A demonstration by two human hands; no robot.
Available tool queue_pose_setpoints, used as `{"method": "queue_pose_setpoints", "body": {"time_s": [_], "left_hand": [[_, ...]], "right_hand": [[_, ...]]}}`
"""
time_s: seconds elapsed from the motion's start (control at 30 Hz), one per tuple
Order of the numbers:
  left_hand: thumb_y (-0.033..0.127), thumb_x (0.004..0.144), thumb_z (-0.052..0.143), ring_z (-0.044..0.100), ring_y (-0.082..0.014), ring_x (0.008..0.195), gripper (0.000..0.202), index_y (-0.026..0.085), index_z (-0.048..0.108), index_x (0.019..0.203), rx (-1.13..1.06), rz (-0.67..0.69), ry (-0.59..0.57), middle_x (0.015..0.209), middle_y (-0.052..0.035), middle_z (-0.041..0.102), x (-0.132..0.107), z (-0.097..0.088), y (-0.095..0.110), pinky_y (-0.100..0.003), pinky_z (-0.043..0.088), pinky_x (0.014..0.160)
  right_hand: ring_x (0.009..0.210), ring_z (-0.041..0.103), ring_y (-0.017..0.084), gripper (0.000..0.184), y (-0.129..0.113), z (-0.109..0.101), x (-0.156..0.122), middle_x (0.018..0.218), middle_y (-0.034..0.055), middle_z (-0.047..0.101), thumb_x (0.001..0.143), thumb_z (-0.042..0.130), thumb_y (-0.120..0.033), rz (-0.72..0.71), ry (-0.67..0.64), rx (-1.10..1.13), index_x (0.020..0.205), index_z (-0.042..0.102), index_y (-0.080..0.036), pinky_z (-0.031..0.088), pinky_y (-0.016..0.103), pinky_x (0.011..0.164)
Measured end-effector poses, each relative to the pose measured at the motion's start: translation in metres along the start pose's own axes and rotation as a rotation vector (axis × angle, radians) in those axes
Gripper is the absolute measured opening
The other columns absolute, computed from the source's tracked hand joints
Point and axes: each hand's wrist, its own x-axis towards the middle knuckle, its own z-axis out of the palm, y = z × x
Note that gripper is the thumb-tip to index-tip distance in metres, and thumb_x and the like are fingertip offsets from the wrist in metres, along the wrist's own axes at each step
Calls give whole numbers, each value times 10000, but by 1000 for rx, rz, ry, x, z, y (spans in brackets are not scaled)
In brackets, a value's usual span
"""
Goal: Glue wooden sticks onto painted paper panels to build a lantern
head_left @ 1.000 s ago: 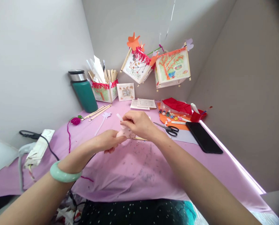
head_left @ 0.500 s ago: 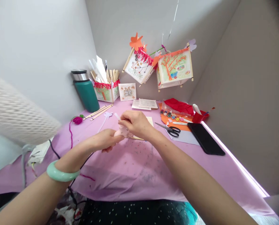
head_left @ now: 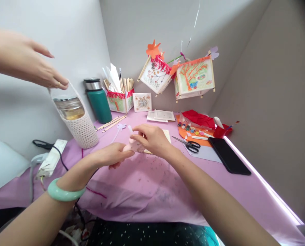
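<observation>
My left hand (head_left: 114, 154) is closed round a small pale pink glue gun (head_left: 128, 147), held just above the table with a dark cord trailing below. From the gun's back end sticks up a whitish, see-through glue stick (head_left: 130, 129). Bent over the gun, my right hand (head_left: 151, 140) has its thumb and forefinger at the glue stick; its other fingers hide part of the gun. Partly behind the right hand lies a cream panel with a wooden strip (head_left: 167, 136).
At left, another person's hand (head_left: 45, 70) holds a glass bottle in a crocheted carrier (head_left: 83, 131), near a power strip (head_left: 52, 160). A green flask (head_left: 99, 106) stands behind. Scissors (head_left: 189, 145) and a black phone (head_left: 229, 155) lie at right; paper lanterns (head_left: 194, 77) hang above.
The other person's hand has come into view, and the crocheted carrier has swung rightward, onto the table's left side. My hands stay at the glue gun; the view has shifted slightly.
</observation>
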Motion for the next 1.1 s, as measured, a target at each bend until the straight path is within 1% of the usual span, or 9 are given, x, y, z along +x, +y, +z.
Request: {"method": "queue_pose_setpoints", "body": {"time_s": [0.07,0.13,0.2,0.3,0.43,0.63,0.83,0.97,1.1], "left_hand": [[534,753,423,471,-140,397,368,181,496,682,24,23,31,480,-7,515,-3,1,-4,-251,337,415],[549,769,406,513,-155,455,392,178,531,757,54,65,104,535,-16,554,-4,4,-9,-252,347,445],[564,774,406,575,-187,580,418,174,548,819,118,80,216,666,-52,620,-5,5,-15,-264,370,506],[573,790,398,613,-268,802,456,163,539,933,256,16,391,893,-122,652,-2,5,-24,-307,397,618],[438,864,356,620,-304,878,429,138,413,1166,391,-76,546,990,-163,635,8,8,-34,-346,410,670],[229,890,347,598,-284,919,290,89,430,1130,575,-95,739,998,-169,606,28,24,-40,-361,426,737],[130,873,331,561,-280,939,266,78,505,1067,671,-214,821,958,-161,600,41,24,-45,-362,422,759],[140,873,338,545,-280,944,268,86,530,1052,720,-200,844,966,-157,597,43,22,-52,-380,415,774],[198,848,426,538,-299,947,232,83,558,999,744,-171,827,971,-166,594,31,21,-49,-399,413,776]], "right_hand": [[688,535,111,296,2,-4,-6,800,6,635,840,565,-384,5,0,-3,1059,632,-197,341,221,638],[684,540,109,298,5,-8,-13,820,21,645,855,539,-405,-1,0,-8,1022,645,-183,351,221,645],[685,548,110,292,11,-15,-20,854,33,658,869,514,-408,-8,-10,-16,978,658,-178,364,224,665],[739,576,127,260,24,-24,-30,886,42,670,892,477,-356,34,-4,-62,925,671,-186,378,229,688],[771,600,154,238,54,-34,-44,854,39,682,883,468,-300,133,13,-169,845,676,-190,390,241,681],[738,614,191,267,94,-40,-62,830,32,696,861,461,-348,325,-3,-342,818,684,-207,389,274,640],[748,617,206,293,104,-45,-70,827,37,704,851,439,-366,504,-77,-443,811,690,-220,361,272,593],[757,612,219,307,108,-45,-74,843,57,703,843,435,-377,607,-99,-503,797,694,-217,343,273,576],[796,608,227,285,114,-45,-76,859,61,698,828,450,-364,704,-85,-481,846,697,-224,350,274,599]]}}
